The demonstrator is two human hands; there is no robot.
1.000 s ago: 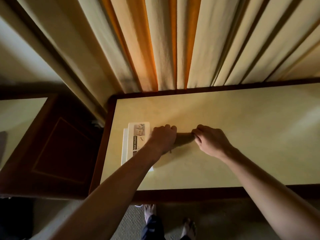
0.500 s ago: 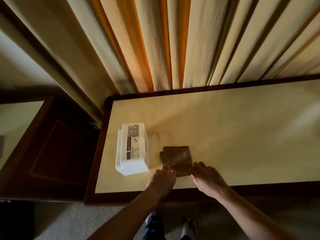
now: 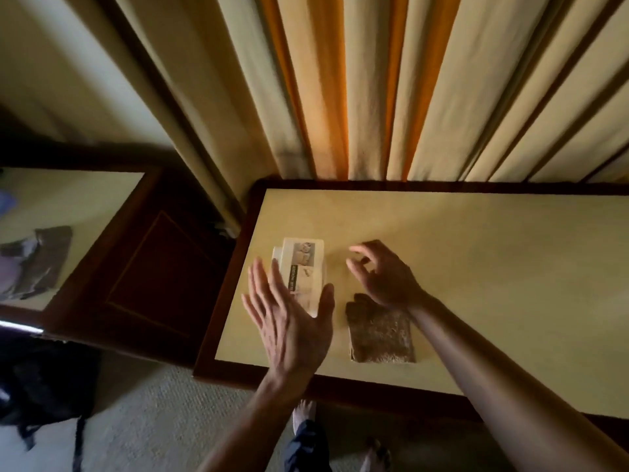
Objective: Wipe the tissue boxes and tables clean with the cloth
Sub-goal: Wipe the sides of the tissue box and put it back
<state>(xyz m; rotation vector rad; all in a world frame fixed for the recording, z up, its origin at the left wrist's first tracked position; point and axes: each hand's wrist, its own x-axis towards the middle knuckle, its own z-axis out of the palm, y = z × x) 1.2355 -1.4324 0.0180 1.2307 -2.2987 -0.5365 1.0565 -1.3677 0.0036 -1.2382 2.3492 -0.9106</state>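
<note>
A white tissue box (image 3: pixel 303 267) with a printed label stands near the left end of a cream-topped table (image 3: pixel 476 267) with a dark wooden rim. A folded brown cloth (image 3: pixel 379 333) lies flat by the table's front edge, right of the box. My left hand (image 3: pixel 289 318) hovers with fingers spread, palm turned toward the box's near end, partly covering it. My right hand (image 3: pixel 381 270) hangs just right of the box, fingers apart and curled, holding nothing. Its wrist is above the cloth's far edge.
Striped cream and orange curtains (image 3: pixel 340 97) hang behind the table. A second cream-topped table (image 3: pixel 85 206) with dark cloths (image 3: pixel 37 260) stands at left, across a dark wooden panel (image 3: pixel 153 267). A black bag (image 3: pixel 44 379) lies on the carpet. My feet (image 3: pixel 306 417) are below the table edge.
Both hands have let go of the cloth, which now lies by the front edge. They have risen and opened on either side of the tissue box. The camera view has shifted to the left.
</note>
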